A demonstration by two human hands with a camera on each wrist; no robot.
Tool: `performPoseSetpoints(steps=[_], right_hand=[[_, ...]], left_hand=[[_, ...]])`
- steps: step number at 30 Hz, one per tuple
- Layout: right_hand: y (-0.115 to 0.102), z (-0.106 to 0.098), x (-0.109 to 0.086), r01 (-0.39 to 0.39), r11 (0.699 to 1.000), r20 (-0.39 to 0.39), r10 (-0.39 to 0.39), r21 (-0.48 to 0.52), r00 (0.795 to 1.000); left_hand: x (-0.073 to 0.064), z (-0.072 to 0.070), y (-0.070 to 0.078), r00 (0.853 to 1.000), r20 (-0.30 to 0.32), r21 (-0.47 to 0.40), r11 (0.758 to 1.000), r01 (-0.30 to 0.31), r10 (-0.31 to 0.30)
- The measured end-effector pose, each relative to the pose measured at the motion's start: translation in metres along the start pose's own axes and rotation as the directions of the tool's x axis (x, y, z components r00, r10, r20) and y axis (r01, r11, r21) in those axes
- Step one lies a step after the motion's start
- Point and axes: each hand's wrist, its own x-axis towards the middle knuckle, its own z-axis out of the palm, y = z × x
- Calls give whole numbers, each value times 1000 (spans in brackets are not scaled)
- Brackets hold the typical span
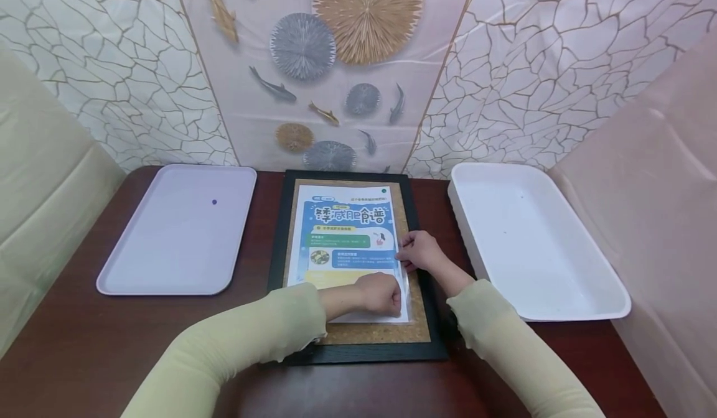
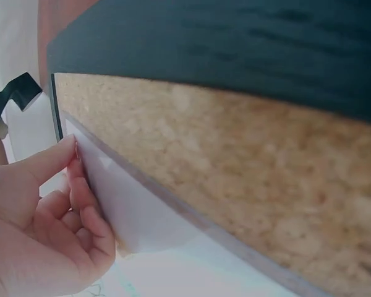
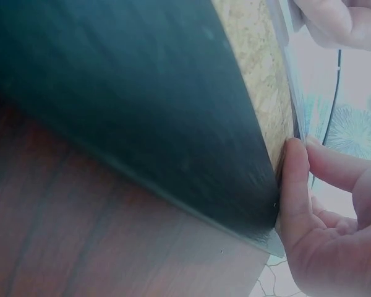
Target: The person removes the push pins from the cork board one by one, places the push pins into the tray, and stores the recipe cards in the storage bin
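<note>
A printed sheet (image 1: 336, 262) with a blue, green and yellow design lies over a black-framed cork board (image 1: 421, 318). A small round green spot (image 1: 384, 191) shows at its top right corner. Near the sheet's lower right side, my left hand (image 1: 381, 295) pinches its edge between thumb and curled fingers, as the left wrist view shows of the hand (image 2: 55, 223). Higher up the same side, my right hand (image 1: 421, 251) holds the edge (image 3: 300, 117) between thumb and forefinger. The sheet's edge stands slightly off the cork (image 2: 247, 167) in the left wrist view.
To the left on the dark red table (image 1: 67, 343) lies a flat pale lilac tray (image 1: 179, 244) with a tiny blue dot-like item (image 1: 214, 202) on it. A deeper white tray (image 1: 538, 244) stands on the right. Patterned cloth (image 1: 364, 113) hangs behind.
</note>
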Motion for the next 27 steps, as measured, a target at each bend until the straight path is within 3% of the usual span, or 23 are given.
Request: performPoseSetpoints(steps=[9,16,20,24,27], right_hand=[[1,0,-1,12,1000,-2,-12,-5,1000],[2,1,0,11,1000,0,-11,21,1000],[2,0,-1,12,1000,-2,-12,13,1000],[1,0,-3,1,1000,-3,-1,-5,1000],[0,1,-3,5,1000,-6,-5,-14,1000]], left_hand=[[-1,-4,2,998,62,-56,998,26,-23],[-8,-1,1,989,127,-91,994,-59,71],[-11,0,-5,987,93,-183,977,-112,130],[-13,-2,-14,982,35,-304,938,-164,183],[-16,-7,-21,985,-11,-364,917,-165,173]])
